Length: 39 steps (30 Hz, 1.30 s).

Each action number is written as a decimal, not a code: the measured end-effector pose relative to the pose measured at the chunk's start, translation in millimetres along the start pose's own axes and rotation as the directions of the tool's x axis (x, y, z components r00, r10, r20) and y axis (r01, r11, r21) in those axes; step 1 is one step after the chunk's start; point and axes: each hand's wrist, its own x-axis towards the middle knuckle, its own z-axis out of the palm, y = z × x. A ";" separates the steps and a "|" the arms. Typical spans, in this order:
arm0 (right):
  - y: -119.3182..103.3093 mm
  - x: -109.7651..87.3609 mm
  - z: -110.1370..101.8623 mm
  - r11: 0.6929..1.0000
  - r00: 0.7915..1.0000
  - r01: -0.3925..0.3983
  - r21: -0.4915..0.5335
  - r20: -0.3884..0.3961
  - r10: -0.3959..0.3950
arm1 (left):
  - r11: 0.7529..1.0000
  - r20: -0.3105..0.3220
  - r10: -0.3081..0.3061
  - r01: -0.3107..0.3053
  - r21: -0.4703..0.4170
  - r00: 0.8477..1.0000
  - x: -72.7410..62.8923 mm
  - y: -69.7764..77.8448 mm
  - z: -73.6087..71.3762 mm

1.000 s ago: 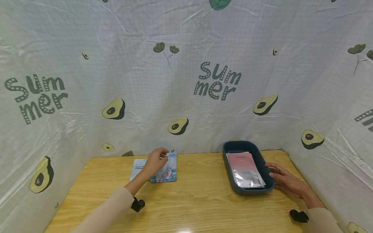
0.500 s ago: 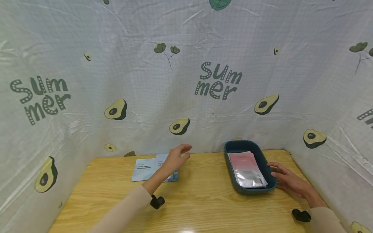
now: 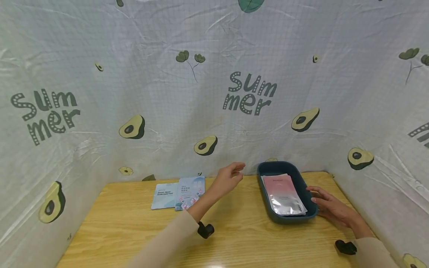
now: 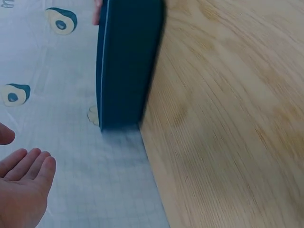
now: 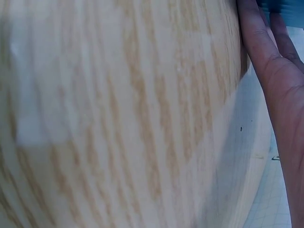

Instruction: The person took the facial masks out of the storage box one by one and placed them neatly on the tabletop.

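My left hand (image 3: 228, 179) hovers above the table between the flat packets and the bin, holding nothing. In the left wrist view that hand (image 4: 26, 190) shows its palm with the fingers loosely extended. My right hand (image 3: 333, 208) rests against the right side of a dark blue bin (image 3: 291, 220), fingertips at its rim. The right wrist view shows the fingers (image 5: 259, 33) reaching along the bin's wall (image 5: 289, 14). A pink and silver sheet mask packet (image 3: 283, 194) lies on top of other packets in the bin.
On the left of the wooden table (image 3: 134, 227) lie a pale blue packet (image 3: 163, 195) and an overlapping flowered blue packet (image 3: 189, 192). A white patterned cloth (image 3: 161, 93) hangs behind and at both sides.
My left hand has moved right, away from over the blue packets, towards the bin, uncovering the flowered packet. The right hand has stayed at the bin's side.
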 end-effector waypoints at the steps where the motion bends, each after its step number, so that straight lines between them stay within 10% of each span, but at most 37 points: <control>1: -0.2 -0.1 -0.2 1.000 1.000 -0.002 -0.003 -0.003 0.002 | 1.000 0.001 0.005 -0.005 -0.012 1.000 1.9 0.8 3.5; 13: 0.4 -2.4 0.0 1.000 1.000 0.001 -0.015 -0.019 -0.001 | 0.999 0.000 0.021 -0.021 -0.036 1.000 23.3 8.3 41.5; 31: 1.6 1.9 1.5 0.999 0.999 0.024 -0.035 -0.021 -0.024 | 0.968 -0.020 -0.037 0.031 -0.249 0.999 44.0 15.5 57.8; 39: 4.0 1.4 1.5 0.999 1.000 0.016 -0.029 -0.026 -0.017 | 0.987 0.069 -0.093 0.101 -0.128 0.993 62.1 16.6 90.0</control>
